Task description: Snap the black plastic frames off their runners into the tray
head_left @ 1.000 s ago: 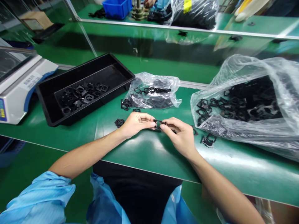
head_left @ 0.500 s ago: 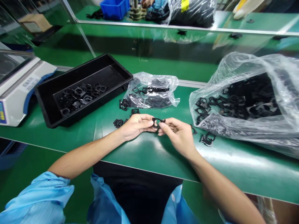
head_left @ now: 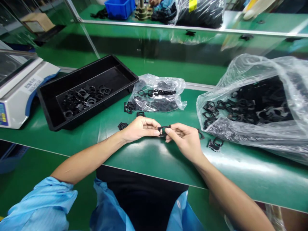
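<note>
Between my two hands is a small black plastic frame (head_left: 165, 127) with a round opening. My left hand (head_left: 141, 130) pinches its left end, and my right hand (head_left: 184, 138) grips the right end between thumb and fingers. Similar black frames (head_left: 123, 126) lie on the green tabletop beside my left hand. Close to my right hand lie more loose black frames (head_left: 215, 145). Behind my hands is a small clear plastic bag (head_left: 166, 104) with black frames in it.
At the left, a black tray (head_left: 117, 69) holds a pile of frames, beside a white and blue scale (head_left: 31, 86). A large clear bag (head_left: 245, 131) full of frames spreads over the right side. Across the metal rail, a blue bin (head_left: 119, 9) stands near another person's hand.
The frame between my hands has been tilted, and its opening now faces me more. Both hands keep hold of it. The whole view has shifted slightly.
</note>
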### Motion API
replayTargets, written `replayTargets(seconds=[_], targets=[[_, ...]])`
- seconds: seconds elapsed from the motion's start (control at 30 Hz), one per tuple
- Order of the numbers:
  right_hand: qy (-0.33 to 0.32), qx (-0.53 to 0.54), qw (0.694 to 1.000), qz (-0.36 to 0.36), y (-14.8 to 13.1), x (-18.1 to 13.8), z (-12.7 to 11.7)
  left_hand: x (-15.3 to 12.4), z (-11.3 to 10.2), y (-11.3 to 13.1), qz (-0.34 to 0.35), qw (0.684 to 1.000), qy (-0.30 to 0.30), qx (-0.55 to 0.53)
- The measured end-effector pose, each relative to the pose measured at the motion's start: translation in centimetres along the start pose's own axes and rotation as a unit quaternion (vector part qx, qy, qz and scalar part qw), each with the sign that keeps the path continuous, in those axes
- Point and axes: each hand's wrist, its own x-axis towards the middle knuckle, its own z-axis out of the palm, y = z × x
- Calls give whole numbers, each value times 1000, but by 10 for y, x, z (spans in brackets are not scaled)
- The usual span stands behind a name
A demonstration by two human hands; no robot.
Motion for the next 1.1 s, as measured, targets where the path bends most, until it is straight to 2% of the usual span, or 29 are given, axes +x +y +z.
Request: replayTargets(seconds=[0.17,0.3,0.47,0.6,0.67,0.77,0.9,1.0,1.1], targets=[[-12,27,999,22,-3,2,0,2,1,0,-11,998,-36,-48],[28,8,1000,-3,2,2,1,2,4,-2,35,999,22,1],[54,-77,994,-49,11,3,-2,0,10,-6,98,987,83,93],[29,-117,991,-60,11,5,-3,0,12,-7,116,983,74,121],[14,-84,995,-44,9,5,-3,0,13,-8,110,985,76,110],[8,-42,999,-32,8,6,-2,1,14,-9,98,987,115,61],[-8,-90,993,-78,8,5,-1,1,15,-8,99,984,145,9],[-4,-120,988,-100,9,4,-1,1,15,-8,106,985,139,8],[17,-110,989,-93,10,5,-1,1,14,-8,102,986,129,6]])
